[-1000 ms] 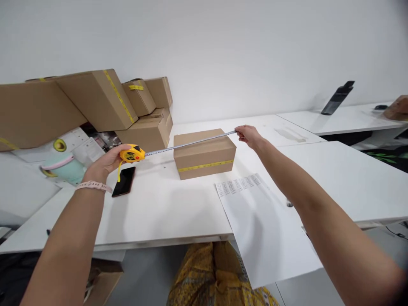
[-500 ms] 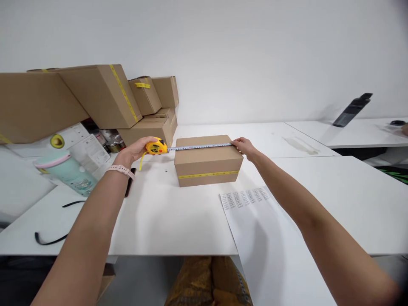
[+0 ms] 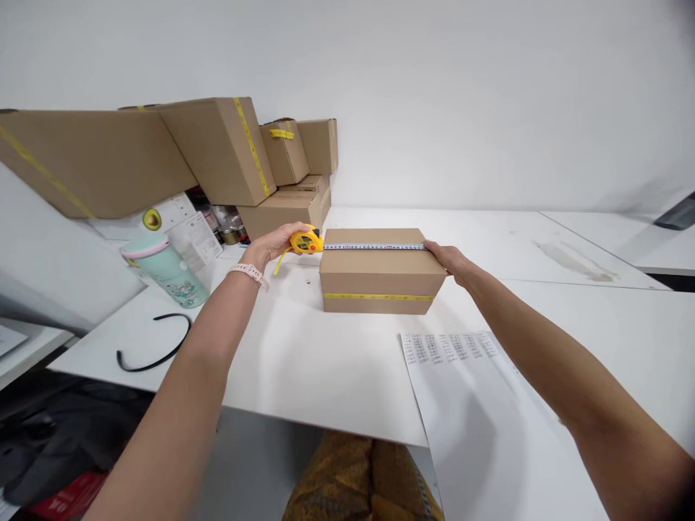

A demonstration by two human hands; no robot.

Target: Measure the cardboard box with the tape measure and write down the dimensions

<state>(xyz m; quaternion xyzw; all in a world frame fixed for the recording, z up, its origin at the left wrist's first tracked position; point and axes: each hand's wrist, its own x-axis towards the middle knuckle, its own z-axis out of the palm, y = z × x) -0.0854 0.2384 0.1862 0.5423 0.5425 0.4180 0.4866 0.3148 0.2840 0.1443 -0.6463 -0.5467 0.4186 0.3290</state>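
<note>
A brown cardboard box with a yellow tape band stands on the white table. My left hand is closed round a yellow tape measure at the box's left top edge. Its blade lies flat across the top of the box. My right hand pinches the blade's end at the box's right top edge.
Several cardboard boxes are stacked at the back left. A mint tumbler and a black headband lie to the left. A printed sheet overhangs the table's near edge at the right. More white tables extend right.
The tape measure came down from hanging slanted above the box to lying along its top. My left hand moved in to the box's left edge, and the view swung left.
</note>
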